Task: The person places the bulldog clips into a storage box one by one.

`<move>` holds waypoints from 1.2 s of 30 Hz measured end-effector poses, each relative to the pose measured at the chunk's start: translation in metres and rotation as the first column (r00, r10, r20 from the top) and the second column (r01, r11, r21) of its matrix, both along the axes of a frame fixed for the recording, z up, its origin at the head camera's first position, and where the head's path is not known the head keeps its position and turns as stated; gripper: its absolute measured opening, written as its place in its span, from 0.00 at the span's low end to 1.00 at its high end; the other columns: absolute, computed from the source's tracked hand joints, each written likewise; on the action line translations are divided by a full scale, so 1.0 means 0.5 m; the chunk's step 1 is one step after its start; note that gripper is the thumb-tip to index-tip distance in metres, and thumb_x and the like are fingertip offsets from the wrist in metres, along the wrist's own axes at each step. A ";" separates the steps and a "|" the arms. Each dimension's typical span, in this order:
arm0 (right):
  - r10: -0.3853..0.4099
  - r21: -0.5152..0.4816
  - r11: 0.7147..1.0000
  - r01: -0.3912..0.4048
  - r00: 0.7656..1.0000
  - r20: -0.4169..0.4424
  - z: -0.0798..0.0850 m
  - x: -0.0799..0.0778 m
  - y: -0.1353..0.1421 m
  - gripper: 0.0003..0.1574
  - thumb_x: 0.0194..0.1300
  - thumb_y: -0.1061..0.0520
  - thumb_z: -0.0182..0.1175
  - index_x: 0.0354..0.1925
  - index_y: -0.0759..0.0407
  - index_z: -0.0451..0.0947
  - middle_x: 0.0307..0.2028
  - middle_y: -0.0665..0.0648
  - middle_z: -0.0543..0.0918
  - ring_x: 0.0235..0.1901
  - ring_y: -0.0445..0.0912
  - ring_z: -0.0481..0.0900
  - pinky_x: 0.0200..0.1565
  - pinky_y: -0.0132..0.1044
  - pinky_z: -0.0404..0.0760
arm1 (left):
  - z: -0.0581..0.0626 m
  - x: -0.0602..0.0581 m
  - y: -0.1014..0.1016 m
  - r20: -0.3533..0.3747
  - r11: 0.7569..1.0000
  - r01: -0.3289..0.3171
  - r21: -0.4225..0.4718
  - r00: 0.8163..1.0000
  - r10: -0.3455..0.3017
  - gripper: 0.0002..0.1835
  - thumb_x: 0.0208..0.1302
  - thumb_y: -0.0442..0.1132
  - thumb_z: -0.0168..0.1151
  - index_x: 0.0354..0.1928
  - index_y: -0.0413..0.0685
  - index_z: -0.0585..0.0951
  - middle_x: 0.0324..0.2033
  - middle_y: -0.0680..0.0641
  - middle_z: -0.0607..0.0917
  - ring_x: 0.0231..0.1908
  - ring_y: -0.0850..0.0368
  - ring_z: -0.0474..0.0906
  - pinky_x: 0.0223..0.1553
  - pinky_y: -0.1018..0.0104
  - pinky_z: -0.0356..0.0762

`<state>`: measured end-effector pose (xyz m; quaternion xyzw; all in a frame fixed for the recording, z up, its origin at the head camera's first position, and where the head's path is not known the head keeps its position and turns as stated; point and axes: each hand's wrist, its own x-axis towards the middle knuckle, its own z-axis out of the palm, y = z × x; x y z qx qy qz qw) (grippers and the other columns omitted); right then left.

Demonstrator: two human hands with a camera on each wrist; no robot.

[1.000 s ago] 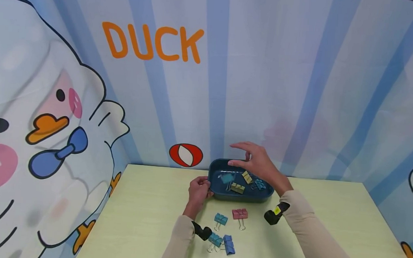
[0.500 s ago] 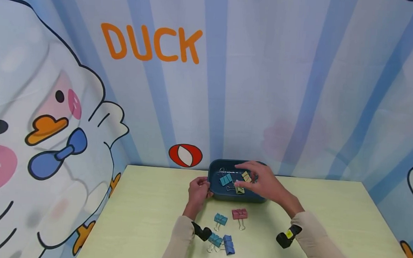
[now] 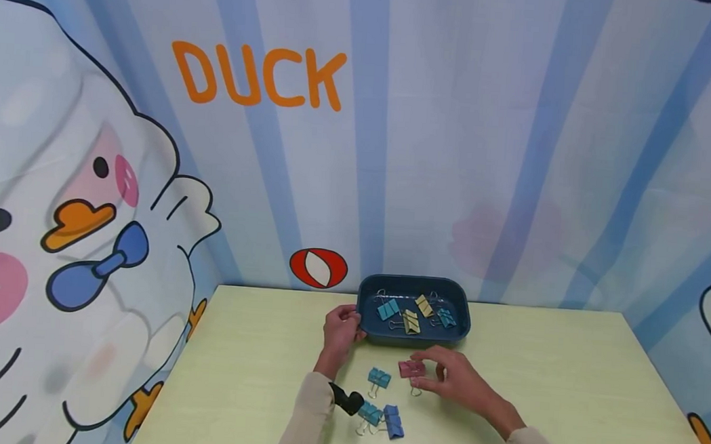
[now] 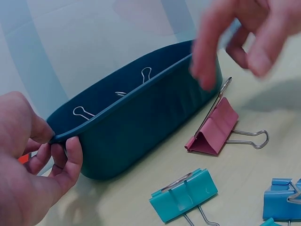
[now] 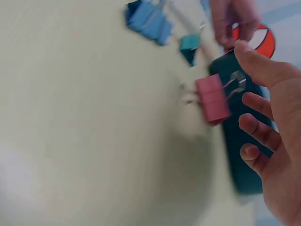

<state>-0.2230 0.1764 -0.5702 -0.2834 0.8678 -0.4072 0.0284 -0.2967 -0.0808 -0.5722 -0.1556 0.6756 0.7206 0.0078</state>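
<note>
My left hand (image 3: pixel 341 331) pinches the left rim of a dark blue plastic bin (image 4: pixel 136 127) between thumb and fingers. In the bin lie two yellow binder clips (image 3: pixel 411 322) and two blue ones (image 3: pixel 389 309). My right hand (image 3: pixel 460 382) hovers over the pink binder clip (image 4: pixel 218 126) in front of the bin, thumb and fingers spread around it, holding nothing. The wrist views show a gap between its fingers and that clip. Left of the pink clip sits a teal binder clip (image 4: pixel 184 194) on the table.
Nearer the front, another teal binder clip (image 3: pixel 371 413) lies close beside a blue binder clip (image 3: pixel 394 422). A printed curtain (image 3: pixel 433 152) hangs right behind the pale table (image 3: pixel 260 379), and the bin stands near the table's back edge.
My right hand has let a blue binder clip drop into the bin, then moved out and toward me to the pink clip. The left hand has stayed at the rim.
</note>
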 end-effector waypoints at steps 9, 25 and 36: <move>-0.075 0.020 0.997 0.075 0.997 0.008 -0.076 0.000 -0.001 0.30 0.65 0.50 0.73 0.63 0.55 0.81 0.58 0.56 0.83 0.37 0.46 0.76 0.35 0.32 0.75 | -0.003 -0.003 0.000 -0.004 1.000 0.002 0.010 1.000 -0.002 0.16 0.74 0.28 0.54 0.60 0.31 0.78 0.43 0.38 0.80 0.27 0.55 0.76 0.29 0.70 0.81; -0.205 0.117 0.968 0.220 0.970 -0.129 -0.102 -0.010 -0.023 0.21 0.66 0.56 0.71 0.57 0.49 0.85 0.55 0.52 0.83 0.41 0.44 0.78 0.39 0.38 0.78 | 0.000 -0.001 -0.001 -0.003 1.000 -0.003 0.014 1.000 0.004 0.17 0.73 0.28 0.54 0.61 0.31 0.78 0.40 0.43 0.79 0.26 0.56 0.76 0.29 0.70 0.80; -0.239 0.122 0.958 0.261 0.956 -0.167 -0.103 -0.008 -0.030 0.16 0.64 0.57 0.72 0.51 0.51 0.87 0.52 0.53 0.85 0.48 0.50 0.83 0.48 0.49 0.83 | -0.002 -0.001 -0.001 -0.004 1.000 -0.005 0.008 1.000 0.005 0.17 0.73 0.28 0.54 0.60 0.31 0.78 0.40 0.43 0.79 0.26 0.56 0.75 0.28 0.70 0.80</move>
